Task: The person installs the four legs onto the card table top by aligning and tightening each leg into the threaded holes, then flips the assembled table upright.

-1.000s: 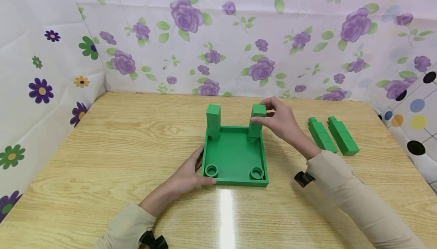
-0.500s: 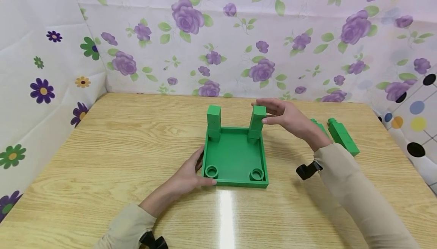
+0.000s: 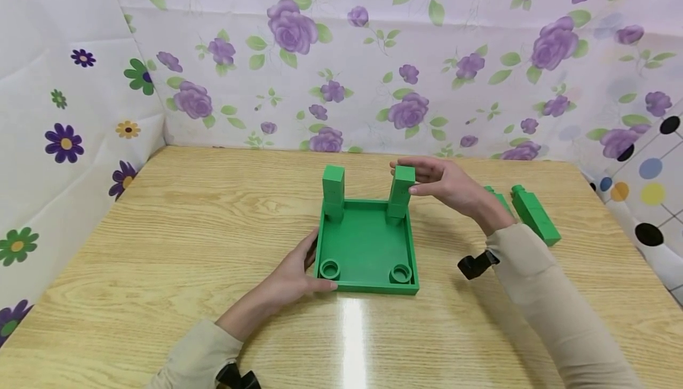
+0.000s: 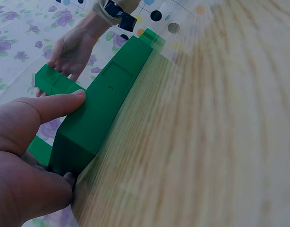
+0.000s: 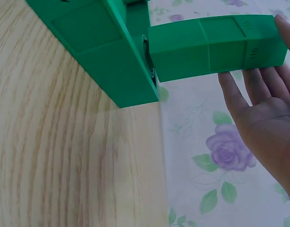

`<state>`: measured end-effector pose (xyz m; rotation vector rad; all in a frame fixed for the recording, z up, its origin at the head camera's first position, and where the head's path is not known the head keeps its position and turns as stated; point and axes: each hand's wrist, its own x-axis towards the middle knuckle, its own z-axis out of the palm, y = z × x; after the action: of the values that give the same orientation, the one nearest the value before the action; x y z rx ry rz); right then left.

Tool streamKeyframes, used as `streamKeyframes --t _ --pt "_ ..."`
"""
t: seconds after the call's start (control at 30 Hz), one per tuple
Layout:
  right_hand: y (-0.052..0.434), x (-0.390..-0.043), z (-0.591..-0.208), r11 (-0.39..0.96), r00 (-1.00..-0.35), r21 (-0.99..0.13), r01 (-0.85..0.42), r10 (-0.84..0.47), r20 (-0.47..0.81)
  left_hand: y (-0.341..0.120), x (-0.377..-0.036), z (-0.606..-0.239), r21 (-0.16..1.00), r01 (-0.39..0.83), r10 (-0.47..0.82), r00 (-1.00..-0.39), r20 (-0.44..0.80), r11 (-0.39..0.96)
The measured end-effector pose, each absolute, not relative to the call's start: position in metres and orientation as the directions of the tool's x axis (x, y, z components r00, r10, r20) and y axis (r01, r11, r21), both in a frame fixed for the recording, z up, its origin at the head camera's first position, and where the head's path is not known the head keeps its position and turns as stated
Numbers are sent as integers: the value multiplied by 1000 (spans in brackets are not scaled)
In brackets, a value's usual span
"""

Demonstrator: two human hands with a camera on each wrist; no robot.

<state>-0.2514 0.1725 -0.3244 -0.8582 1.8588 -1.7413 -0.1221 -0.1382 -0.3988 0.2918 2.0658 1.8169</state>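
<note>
The right hand (image 3: 450, 187) has loosened: its fingers, pinching a second ago, now lie nearly straight against the far-right green post (image 3: 400, 192). That post stands upright in its tray corner, so I judge it seated. The left hand (image 3: 292, 274) grips the near-left corner of the green tray (image 3: 373, 288). A matching post (image 3: 334, 190) fills the far-left corner; two ring sockets (image 3: 400, 279) wait unfilled nearer the person. Two loose posts (image 3: 536, 217) lie rightward on the wooden table (image 3: 213, 217).
</note>
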Motion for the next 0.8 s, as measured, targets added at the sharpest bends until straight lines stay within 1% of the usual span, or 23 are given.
streamKeyframes --t 0.33,0.57,0.8 --pt "171 -253 -326 56 -732 -989 -140 -679 65 -138 -121 -397 984 -87 388 -911 -142 156" --pt "169 -250 -324 174 -790 -970 -171 -612 29 -138 -122 -397 985 -87 389 -911 -140 150" --pt "168 -246 -322 264 -831 -943 -201 -557 21 -138 -122 -398 986 -84 398 -907 -136 144"
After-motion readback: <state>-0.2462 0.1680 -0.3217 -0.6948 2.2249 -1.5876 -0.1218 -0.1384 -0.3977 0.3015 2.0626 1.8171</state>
